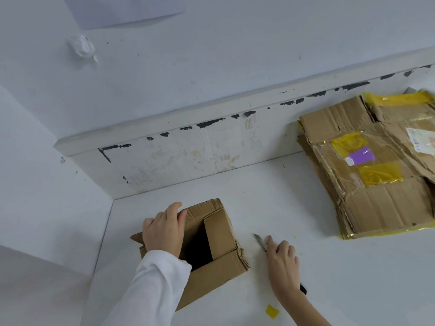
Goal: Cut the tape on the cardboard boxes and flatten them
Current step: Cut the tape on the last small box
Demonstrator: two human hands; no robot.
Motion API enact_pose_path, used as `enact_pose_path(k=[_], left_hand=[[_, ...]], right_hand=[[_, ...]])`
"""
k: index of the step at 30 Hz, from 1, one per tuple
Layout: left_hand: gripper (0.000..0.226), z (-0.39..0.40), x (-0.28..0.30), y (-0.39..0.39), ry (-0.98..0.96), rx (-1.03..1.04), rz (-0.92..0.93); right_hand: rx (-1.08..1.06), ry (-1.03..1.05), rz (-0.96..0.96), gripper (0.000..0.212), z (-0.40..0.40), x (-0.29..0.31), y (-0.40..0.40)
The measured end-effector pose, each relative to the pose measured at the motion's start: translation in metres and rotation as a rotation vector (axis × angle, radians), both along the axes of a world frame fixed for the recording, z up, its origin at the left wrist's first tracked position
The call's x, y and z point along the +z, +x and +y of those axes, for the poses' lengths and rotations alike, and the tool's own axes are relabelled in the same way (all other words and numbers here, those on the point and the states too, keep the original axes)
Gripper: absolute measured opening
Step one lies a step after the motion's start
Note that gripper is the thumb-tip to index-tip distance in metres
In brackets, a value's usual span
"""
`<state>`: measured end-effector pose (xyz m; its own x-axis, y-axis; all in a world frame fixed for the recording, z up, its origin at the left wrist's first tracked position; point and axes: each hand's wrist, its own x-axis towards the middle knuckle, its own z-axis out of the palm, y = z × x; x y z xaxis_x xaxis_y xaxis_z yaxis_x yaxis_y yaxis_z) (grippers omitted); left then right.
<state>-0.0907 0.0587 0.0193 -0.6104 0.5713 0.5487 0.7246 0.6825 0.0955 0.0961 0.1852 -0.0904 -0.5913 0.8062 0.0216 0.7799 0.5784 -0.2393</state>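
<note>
While the open box (207, 243) sits near the left of the white worktop (306, 290), needs steadying: hence the left hand (163, 228) laid over its far-left wall, fingers curled over the top edge, thumb hooked toward the dark opening. Keeps the carton from sliding or folding early, presumably. Flaps already splayed outward on the near and right sides, so top tape looks dealt with; walls upright, not yet flattened. Just right of the box, apart from it, the right hand (282, 264) low on the worktop with the utility knife (261, 242) under it, blade tip pointing far-left and away from both hands, dark handle end poking out behind the wrist. Grip on the knife hard to read from above: fingers draped over the handle, possibly pinching it, possibly only resting it flat, so cannot tell for sure. Blade kept clear of the left hand, sensible before any push on the walls. Far right, well apart, a stack of flattened boxes (372, 170) with yellow tape patches and a purple label, parked out of the working area as the finished pile. Near the right forearm, a loose yellow tape scrap (272, 311). On the far-left wall, a crumpled white wad (82, 48), unrelated to the job.
</note>
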Motion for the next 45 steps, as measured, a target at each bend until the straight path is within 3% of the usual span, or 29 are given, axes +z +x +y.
enact_pose_path(k=[4, 6, 8, 9, 12, 14, 16, 18, 20, 22, 25, 27, 30, 33, 34, 38, 41, 43, 45], left_hand=[[0.025, 0.008, 0.003, 0.0, -0.023, 0.075, -0.16], [0.027, 0.011, 0.004, 0.0, -0.018, 0.072, -0.163], [0.028, 0.012, 0.001, -0.002, -0.034, 0.057, -0.185], [0.027, 0.012, 0.001, -0.004, -0.04, 0.057, -0.22], [0.023, 0.009, 0.001, -0.006, 0.019, 0.012, -0.282], [0.037, 0.001, -0.004, -0.008, 0.027, -0.126, -0.196], [0.049, -0.016, -0.003, -0.009, 0.022, -0.309, -0.166], [0.066, -0.037, -0.003, -0.015, -0.146, -0.394, -0.2], [0.095, -0.057, -0.007, -0.019, -0.455, -0.344, -0.269], [0.119, -0.073, -0.021, -0.024, -0.64, -0.224, -0.445], [0.13, -0.072, -0.021, -0.027, -0.801, -0.123, -0.601], [0.131, -0.065, -0.016, -0.026, -0.824, -0.118, -0.638], [0.131, -0.062, -0.014, -0.025, -0.825, -0.119, -0.699], [0.134, -0.068, -0.014, -0.024, -0.776, -0.158, -0.709], [0.134, -0.069, -0.013, -0.023, -0.744, -0.181, -0.709], [0.134, -0.072, -0.015, -0.017, -0.588, -0.145, -0.651], [0.133, -0.073, -0.011, -0.01, -0.549, -0.083, -0.504], [0.134, -0.073, -0.007, -0.006, -0.548, -0.039, -0.388], [0.138, -0.072, -0.009, -0.005, -0.59, -0.078, -0.419]], right_hand=[[0.099, -0.095, -0.158, 0.067, 0.002, 0.025, -0.003], [0.136, -0.099, 0.071, 0.052, 0.006, 0.048, -0.019], [0.303, -0.222, 0.47, 0.037, 0.007, 0.082, -0.037], [0.434, -0.252, 0.543, 0.036, 0.006, 0.099, -0.048], [0.956, -0.119, 0.174, 0.065, 0.004, 0.126, -0.075], [1.065, 0.078, -0.099, 0.091, 0.009, 0.123, -0.083], [1.063, 0.118, -0.178, 0.105, 0.014, 0.12, -0.088], [1.069, 0.122, -0.253, 0.114, 0.015, 0.12, -0.093], [1.063, 0.072, -0.346, 0.118, 0.017, 0.118, -0.1], [1.043, -0.032, -0.446, 0.118, 0.017, 0.116, -0.104], [1.033, -0.027, -0.511, 0.119, 0.017, 0.116, -0.107], [1.063, 0.127, -0.481, 0.118, 0.021, 0.116, -0.106], [1.126, 0.422, -0.242, 0.106, 0.024, 0.123, -0.104], [0.993, 0.402, -0.089, 0.084, 0.025, 0.134, -0.11], [0.934, 0.379, -0.058, 0.074, 0.026, 0.134, -0.114], [0.821, -0.081, -0.019, 0.049, 0.024, 0.128, -0.131], [0.768, -0.129, 0.083, 0.027, 0.024, 0.125, -0.147], [0.746, -0.258, 0.073, 0.036, 0.027, 0.125, -0.156], [0.718, -0.402, 0.001, 0.042, 0.033, 0.12, -0.163]])
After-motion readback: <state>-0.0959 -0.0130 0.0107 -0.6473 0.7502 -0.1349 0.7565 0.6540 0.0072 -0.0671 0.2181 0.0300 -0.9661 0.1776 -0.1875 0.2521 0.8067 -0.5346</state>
